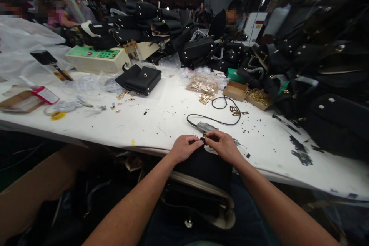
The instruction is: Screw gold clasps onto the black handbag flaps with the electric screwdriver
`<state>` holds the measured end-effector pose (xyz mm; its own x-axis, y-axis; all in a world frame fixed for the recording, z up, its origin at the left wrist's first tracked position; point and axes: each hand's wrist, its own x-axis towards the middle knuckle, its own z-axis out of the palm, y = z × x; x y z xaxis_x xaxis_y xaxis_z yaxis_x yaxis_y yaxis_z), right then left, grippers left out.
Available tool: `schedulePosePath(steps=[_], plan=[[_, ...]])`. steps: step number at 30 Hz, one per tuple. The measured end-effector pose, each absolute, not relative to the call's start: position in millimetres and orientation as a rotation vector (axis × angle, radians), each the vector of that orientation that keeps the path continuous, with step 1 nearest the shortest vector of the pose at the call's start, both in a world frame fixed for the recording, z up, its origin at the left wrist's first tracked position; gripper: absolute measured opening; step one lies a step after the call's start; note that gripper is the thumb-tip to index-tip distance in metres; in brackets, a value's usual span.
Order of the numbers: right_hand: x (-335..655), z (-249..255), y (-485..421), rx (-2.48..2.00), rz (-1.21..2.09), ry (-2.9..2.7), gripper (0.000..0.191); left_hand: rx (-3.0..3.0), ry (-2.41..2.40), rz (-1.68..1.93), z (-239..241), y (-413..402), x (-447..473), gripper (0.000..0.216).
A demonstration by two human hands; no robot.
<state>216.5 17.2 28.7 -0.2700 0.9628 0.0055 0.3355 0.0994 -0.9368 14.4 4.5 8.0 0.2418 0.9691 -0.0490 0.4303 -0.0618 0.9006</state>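
Observation:
A black handbag (203,167) with a beige-edged opening rests against the table's front edge, over my lap. A metal clasp part (188,223) shows on its near side. My left hand (186,148) is closed, thumb and fingers pinching a small black tab at the bag's far end. Opposite it, my right hand (223,145) pinches a small gold metal fitting (204,136) against that tab. The fingertips of both hands nearly meet, and they partly hide the fitting. Just beyond them lies a grey corded hand tool (206,127).
Gold frames (235,110) and small dark bits lie beyond my right hand. A box of gold hardware (259,99) stands farther back. Another black bag (141,78) sits near a green-panelled machine (98,57). Black bags (331,123) pile up at right. A person (221,23) is behind.

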Motion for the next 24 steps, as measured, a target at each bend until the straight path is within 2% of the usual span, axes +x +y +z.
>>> schedulePosePath(steps=[8, 24], plan=[[217.1, 46.9, 14.1, -1.288, 1.064, -1.865, 0.016, 1.637, 1.376, 0.8, 7.2, 5.2, 15.7, 0.036], [209.0, 44.3, 9.8, -1.316, 0.935, -1.929, 0.016, 1.535, 1.259, 0.861, 3.2, 6.3, 15.0, 0.039]])
